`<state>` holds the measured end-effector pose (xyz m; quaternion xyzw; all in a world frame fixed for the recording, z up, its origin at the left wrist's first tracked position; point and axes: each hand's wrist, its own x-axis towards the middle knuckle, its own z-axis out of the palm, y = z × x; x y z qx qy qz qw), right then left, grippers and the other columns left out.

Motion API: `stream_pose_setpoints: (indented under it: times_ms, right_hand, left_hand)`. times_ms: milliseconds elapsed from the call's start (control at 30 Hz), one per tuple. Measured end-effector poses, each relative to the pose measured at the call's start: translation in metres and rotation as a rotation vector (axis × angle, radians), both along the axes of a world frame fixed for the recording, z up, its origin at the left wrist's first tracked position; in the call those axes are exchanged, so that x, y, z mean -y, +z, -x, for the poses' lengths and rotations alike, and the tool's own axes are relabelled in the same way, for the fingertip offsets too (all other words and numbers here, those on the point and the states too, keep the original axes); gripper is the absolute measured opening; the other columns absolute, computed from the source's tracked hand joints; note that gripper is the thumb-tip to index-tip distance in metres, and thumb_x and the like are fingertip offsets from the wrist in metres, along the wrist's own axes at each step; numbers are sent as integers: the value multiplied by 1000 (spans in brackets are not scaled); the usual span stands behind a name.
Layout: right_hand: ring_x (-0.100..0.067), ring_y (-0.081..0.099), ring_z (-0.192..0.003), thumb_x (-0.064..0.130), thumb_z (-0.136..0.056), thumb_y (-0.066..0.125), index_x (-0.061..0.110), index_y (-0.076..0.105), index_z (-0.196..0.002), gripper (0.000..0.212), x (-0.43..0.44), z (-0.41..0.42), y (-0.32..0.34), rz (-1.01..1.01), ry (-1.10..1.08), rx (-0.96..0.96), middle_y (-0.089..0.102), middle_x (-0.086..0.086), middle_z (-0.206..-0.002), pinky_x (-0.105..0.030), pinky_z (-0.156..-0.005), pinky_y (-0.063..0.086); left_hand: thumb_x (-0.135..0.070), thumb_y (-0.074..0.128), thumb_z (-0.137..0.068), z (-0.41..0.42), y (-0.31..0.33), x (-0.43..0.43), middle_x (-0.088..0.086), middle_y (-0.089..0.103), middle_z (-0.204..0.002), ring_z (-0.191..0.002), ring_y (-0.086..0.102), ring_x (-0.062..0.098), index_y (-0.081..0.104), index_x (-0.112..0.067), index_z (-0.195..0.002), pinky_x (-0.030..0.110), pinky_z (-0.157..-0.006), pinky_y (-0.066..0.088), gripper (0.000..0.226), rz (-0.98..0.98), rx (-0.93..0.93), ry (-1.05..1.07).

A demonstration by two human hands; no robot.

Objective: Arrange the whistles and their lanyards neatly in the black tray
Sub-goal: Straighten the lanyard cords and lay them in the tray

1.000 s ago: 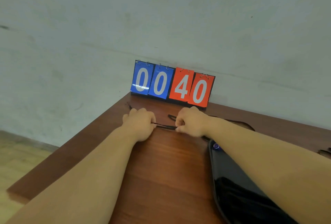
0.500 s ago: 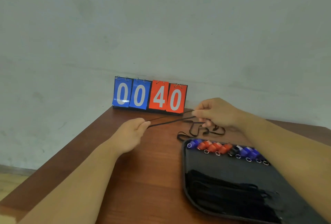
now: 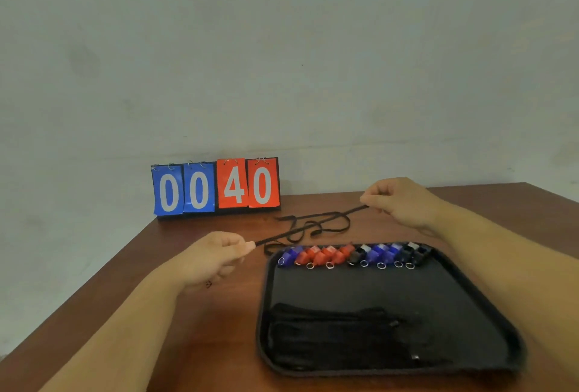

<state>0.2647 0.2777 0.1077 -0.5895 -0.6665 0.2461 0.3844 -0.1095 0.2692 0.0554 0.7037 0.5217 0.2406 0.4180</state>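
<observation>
Place: probably a sports hall's side room or a school equipment room, though this narrow view cannot settle which.
Scoreboard: a tabletop flip scoreboard [image 3: 216, 186] with two blue cards and two red, reading 00 and 40, stands at the far left of the table, against the wall.
Gear: blue, red and black whistles [image 3: 351, 256] line the far side of a black tray [image 3: 407, 291], with folded lanyards [image 3: 332, 338] at its near side.
Table: a plain reddish-brown wooden table [image 3: 200, 313].
Wall: a pale, scuffed, stained wall [image 3: 282, 62].
</observation>
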Motion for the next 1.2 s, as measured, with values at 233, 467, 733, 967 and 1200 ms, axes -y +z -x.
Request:
stream_pose_setpoints:
  times_ms: [233,467,733,967,1200]
  right_hand:
    - [11,57,-56,32,-84,82,21,79,-88,12,-6,-57,-8,28,95,-39,72,18,-72,-13,-58,35]
    - [1,62,-63,24,-85,83,22,78,-88,6,-7,-91,-33,-6,150,-17,72,5,-73,-8,-61,46]
    - [1,60,-64,33,-87,78,28,78,-84,7,-7,-89,-50,-46,129,37,71,10,-71,-20,-70,46]
    - [-8,71,-88,49,-88,72,30,78,-82,21,-3,-87,-53,-57,-17,37,77,12,-87,-26,-80,52]
    - [-7,70,-88,50,-86,75,27,78,-80,24,-2,-87,-54,-42,-79,-6,77,12,-85,-21,-72,47]
  left_hand:
    - [-46,55,-100,-59,16,-40,-5,41,-60,-51,32,9,54,-15,-84,23,-49,30,35,-78,240,198]
    - [-40,58,-100,-99,2,-58,-1,38,-62,-53,30,12,63,-16,-79,26,-49,27,32,-142,377,258]
    - [-8,43,-107,-85,-10,-55,0,47,-66,-59,42,11,73,-11,-94,27,-57,35,32,-104,648,299]
    - [-11,64,-98,-78,-9,-49,1,70,-85,-78,62,12,76,-19,-108,30,-75,51,17,-183,633,480]
    - [-8,73,-90,-66,-10,-53,7,79,-95,-79,65,13,78,-14,-103,29,-72,52,15,-95,634,529]
